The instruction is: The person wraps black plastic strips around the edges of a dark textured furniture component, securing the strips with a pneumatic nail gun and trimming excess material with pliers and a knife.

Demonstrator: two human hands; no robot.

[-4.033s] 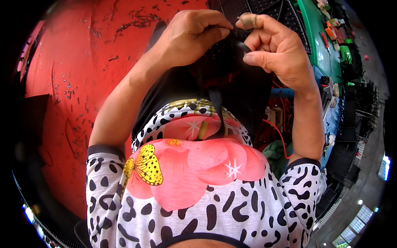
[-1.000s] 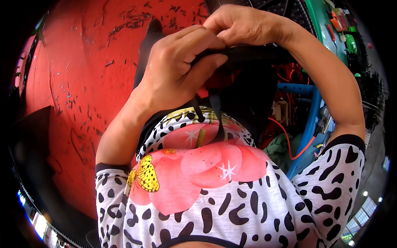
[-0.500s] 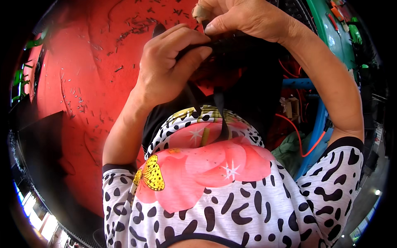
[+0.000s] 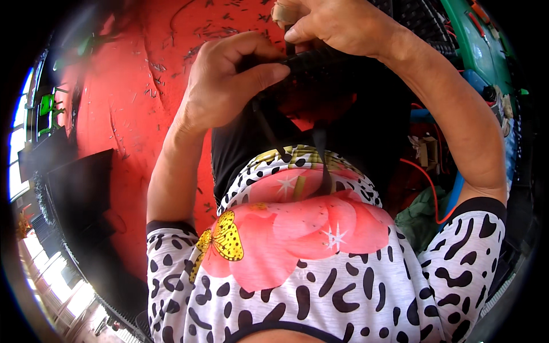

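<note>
Near the top of the head view my hands work close together over a black piece [image 4: 320, 60] with a woven look, partly lost against my dark trousers. My left hand [image 4: 220, 80] grips its edge, thumb and fingers closed around it. Just to the right, my right hand [image 4: 343, 28] pinches a narrow black strip [image 4: 289, 48] between thumb and fingers; a tan wrap [image 4: 282, 15] covers one finger. Black wickerwork [image 4: 420, 28] shows beyond my right wrist. Where the strip meets the woven piece is too dark to make out.
Small black scraps lie scattered over the red floor [image 4: 131, 126]. Dark flat panels [image 4: 80, 188] stand at the left. At the right are a green surface [image 4: 486, 48] with tools, an orange-red hose [image 4: 426, 171], a small carton [image 4: 426, 151] and green cloth [image 4: 423, 214].
The view has shifted slightly, so the floor and my body sit further right. My left hand stays on the woven piece with its thumb stretched further; my right hand keeps its pinch on the strip.
</note>
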